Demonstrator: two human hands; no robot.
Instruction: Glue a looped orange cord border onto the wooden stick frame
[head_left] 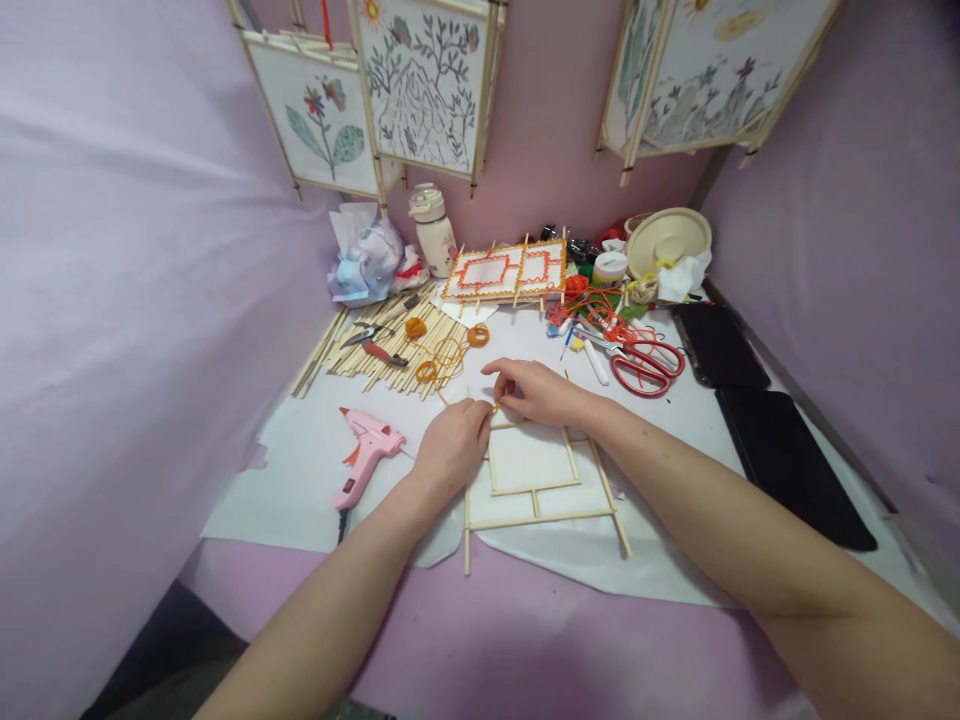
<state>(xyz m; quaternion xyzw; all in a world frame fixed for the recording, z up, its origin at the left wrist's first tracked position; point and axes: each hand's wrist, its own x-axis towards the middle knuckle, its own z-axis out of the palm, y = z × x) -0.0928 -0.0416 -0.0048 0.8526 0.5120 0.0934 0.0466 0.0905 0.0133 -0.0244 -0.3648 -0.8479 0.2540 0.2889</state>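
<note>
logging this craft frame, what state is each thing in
wooden frame, lying flat
orange cord, pinched at frame's top rail
left hand, shut on orange cord
right hand, shut on orange cord
glue gun, lying on its side, untouched
scissors, closed
bottle, upright, lid on

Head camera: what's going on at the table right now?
A person works with both bare hands on a wooden stick frame lying flat on white paper. The left hand and right hand meet at the frame's far rail and appear to pinch a bit of orange cord there. A pink glue gun lies left of the hands, and red scissors lie behind on the right.
</note>
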